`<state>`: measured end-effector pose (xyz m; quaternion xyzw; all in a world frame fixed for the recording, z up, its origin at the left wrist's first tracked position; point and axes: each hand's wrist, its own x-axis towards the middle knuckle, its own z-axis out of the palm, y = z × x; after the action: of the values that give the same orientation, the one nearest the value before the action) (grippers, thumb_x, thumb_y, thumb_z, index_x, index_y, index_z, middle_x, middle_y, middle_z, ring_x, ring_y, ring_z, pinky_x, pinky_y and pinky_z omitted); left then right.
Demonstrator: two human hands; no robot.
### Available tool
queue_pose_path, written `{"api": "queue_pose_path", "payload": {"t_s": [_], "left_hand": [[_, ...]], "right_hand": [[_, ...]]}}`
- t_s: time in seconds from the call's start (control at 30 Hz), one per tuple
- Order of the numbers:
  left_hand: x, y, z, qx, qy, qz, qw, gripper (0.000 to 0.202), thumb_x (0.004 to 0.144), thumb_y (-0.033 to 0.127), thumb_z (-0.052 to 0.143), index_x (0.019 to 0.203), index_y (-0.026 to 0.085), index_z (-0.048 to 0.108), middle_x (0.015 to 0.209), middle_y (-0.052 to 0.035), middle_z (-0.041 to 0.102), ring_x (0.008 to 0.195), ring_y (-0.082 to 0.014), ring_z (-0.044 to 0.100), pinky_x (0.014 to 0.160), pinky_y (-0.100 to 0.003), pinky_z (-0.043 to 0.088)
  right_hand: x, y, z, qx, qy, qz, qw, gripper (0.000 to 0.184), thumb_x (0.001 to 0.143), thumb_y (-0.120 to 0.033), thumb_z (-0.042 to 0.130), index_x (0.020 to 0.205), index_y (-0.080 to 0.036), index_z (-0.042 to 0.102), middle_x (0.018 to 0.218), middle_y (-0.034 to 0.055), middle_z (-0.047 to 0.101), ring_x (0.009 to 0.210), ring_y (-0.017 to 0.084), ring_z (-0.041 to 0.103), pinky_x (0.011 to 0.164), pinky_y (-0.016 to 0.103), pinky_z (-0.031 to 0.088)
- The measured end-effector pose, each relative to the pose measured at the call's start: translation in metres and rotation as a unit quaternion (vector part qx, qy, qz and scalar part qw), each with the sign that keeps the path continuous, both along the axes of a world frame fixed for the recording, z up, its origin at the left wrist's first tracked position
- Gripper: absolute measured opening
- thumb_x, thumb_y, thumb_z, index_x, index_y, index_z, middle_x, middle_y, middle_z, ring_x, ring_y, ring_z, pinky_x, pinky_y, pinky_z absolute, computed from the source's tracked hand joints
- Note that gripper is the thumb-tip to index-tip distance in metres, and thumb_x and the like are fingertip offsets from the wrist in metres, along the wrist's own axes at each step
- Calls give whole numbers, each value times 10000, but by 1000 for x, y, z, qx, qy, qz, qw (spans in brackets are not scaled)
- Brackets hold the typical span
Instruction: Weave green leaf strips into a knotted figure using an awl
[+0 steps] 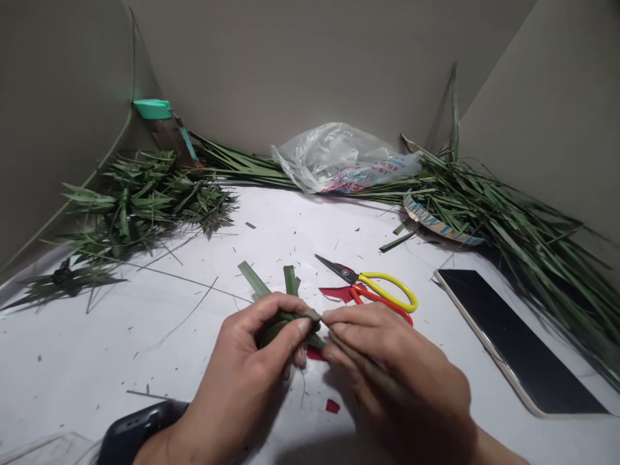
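Note:
My left hand [252, 361] is closed round a small folded piece of green palm leaf [278, 326], thumb and fingers pinching it. Two loose strip ends [290, 279] stick up from it. My right hand [387, 368] is closed too, pinching a leaf strip that runs into the same folded piece, right where it meets my left thumb. Both hands hover just above the white table [145, 336]. A dark watch sits on my left wrist [138, 426].
Yellow-and-red-handled scissors [372, 290] lie just beyond my hands. A dark phone [518, 339] lies at the right. Finished leaf shapes pile at the left [140, 200], long leaves at the right [513, 226], a plastic bag [339, 161] and a teal-capped bottle [162, 126] behind. Red scraps [332, 405] lie near.

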<state>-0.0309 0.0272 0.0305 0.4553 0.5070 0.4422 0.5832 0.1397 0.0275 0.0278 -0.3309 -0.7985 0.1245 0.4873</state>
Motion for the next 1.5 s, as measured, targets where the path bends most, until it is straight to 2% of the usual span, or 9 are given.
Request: {"api": "queue_pose_path", "payload": {"t_s": [0.13, 0.3, 0.53, 0.67, 0.77, 0.97, 1.2, 1.37, 1.5], "left_hand": [[2, 0, 4, 9, 30, 12, 999, 109, 851, 270, 676, 952, 248, 640, 670, 47, 602, 556, -102, 551, 564, -224, 456], [3, -1, 9, 3, 65, -11, 998, 119, 844, 277, 671, 951, 247, 627, 624, 52, 577, 533, -121, 557, 528, -227, 455], [0, -4, 4, 8, 69, -50, 996, 206, 843, 340, 695, 1022, 271, 621, 641, 29, 625, 561, -138, 577, 540, -223, 461], [4, -5, 7, -12, 41, -45, 998, 279, 825, 377, 725, 1071, 290, 624, 618, 34, 618, 552, -129, 577, 543, -209, 465], [5, -6, 9, -38, -17, -37, 998, 332, 834, 372, 716, 1139, 323, 595, 618, 41, 611, 558, -136, 590, 542, -209, 477], [5, -11, 9, -78, -44, -35, 995, 453, 764, 359, 790, 1179, 374, 608, 672, 36, 637, 559, -134, 572, 541, -206, 496], [10, -15, 13, -88, 17, -23, 996, 548, 705, 394, 825, 1223, 415, 647, 756, 6, 687, 536, -130, 555, 487, -196, 466], [9, -14, 13, -87, 16, -27, 996, 687, 717, 413, 811, 1348, 395, 538, 751, -1, 687, 554, -144, 565, 511, -207, 474], [8, -8, 10, -101, -24, -66, 992, 362, 778, 397, 772, 1094, 295, 628, 659, 21, 634, 534, -114, 525, 514, -186, 445]], "right_hand": [[5, -2, 10, -94, 95, -41, 990, 149, 886, -92, 616, 931, -230, 650, 909, -27, 733, 892, 119, 697, 843, 205, 537], [15, 6, 13, -274, 211, -70, 936, 206, 989, -289, 525, 835, -223, 645, 808, -10, 655, 794, 130, 632, 711, 234, 505], [6, 10, 19, -546, 179, 94, 813, 117, 877, -290, 644, 912, -197, 583, 717, -44, 518, 637, 110, 491, 573, 231, 391], [6, 12, 13, -584, 248, 178, 752, 175, 872, -312, 632, 795, -167, 572, 714, -16, 565, 623, 105, 512, 582, 232, 389], [10, 16, 9, -606, 275, 202, 719, 238, 839, -348, 688, 755, -159, 571, 624, -45, 518, 510, 62, 396, 479, 193, 269], [12, 16, 14, -603, 291, 245, 701, 145, 902, -277, 641, 852, -152, 589, 614, -55, 525, 521, 65, 410, 508, 188, 321], [8, 16, 9, -623, 309, 210, 688, 91, 872, -251, 683, 836, -173, 652, 635, -57, 578, 512, 65, 492, 497, 172, 401], [12, 14, 4, -631, 302, 179, 692, 154, 848, -308, 727, 829, -164, 675, 633, -56, 545, 484, 38, 402, 460, 141, 324], [13, 15, 4, -639, 314, 173, 680, 204, 847, -343, 721, 865, -149, 661, 722, -21, 598, 491, 25, 401, 452, 131, 306]]}}
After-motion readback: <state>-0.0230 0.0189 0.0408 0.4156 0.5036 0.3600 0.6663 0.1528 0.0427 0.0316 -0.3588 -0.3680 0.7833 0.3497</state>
